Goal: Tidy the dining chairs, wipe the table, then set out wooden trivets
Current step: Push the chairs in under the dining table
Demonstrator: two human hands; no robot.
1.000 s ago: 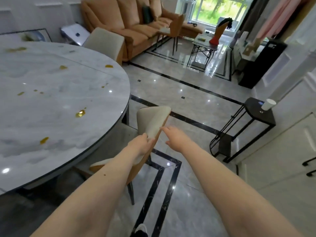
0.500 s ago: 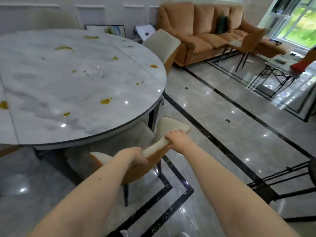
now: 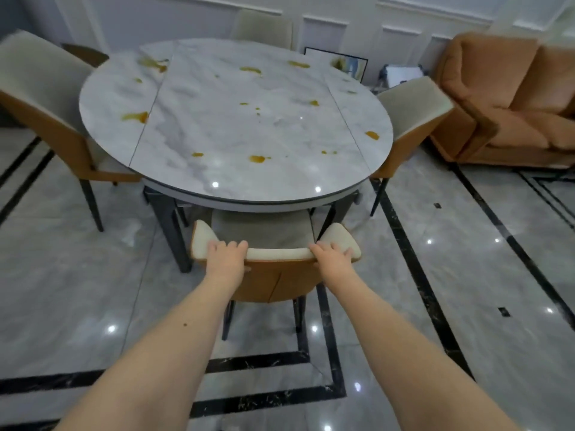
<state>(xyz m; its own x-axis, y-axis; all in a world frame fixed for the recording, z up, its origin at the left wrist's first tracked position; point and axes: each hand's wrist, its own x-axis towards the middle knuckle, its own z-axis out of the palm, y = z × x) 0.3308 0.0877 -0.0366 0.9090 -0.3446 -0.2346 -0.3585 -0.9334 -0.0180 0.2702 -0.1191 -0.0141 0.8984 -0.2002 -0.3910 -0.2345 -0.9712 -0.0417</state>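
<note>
Both hands on the top rail of the near chair (image 3: 273, 275). Left hand (image 3: 225, 259) near the rail's left end, fingers (image 3: 231, 245) curled over the cream padding, gripping. Right hand (image 3: 333, 258) near the right end, fingers (image 3: 334, 247) hooked over the top in the same way.

Near chair: cream padded front, tan back shell, dark legs, seat tucked partly under the near edge of the table (image 3: 236, 119).

Table: round, grey-white marble top, two seams across it, yellow-orange spills (image 3: 257, 158) scattered over the surface.

Left chair (image 3: 46, 113) angled, seat only partly under the table edge. Right chair (image 3: 407, 119) close against the right edge. Far chair (image 3: 264, 26) behind the table, blurred.

Orange sofa (image 3: 510, 98) well apart at right. Open glossy floor (image 3: 466, 275) with black inlay lines on both sides and behind.
</note>
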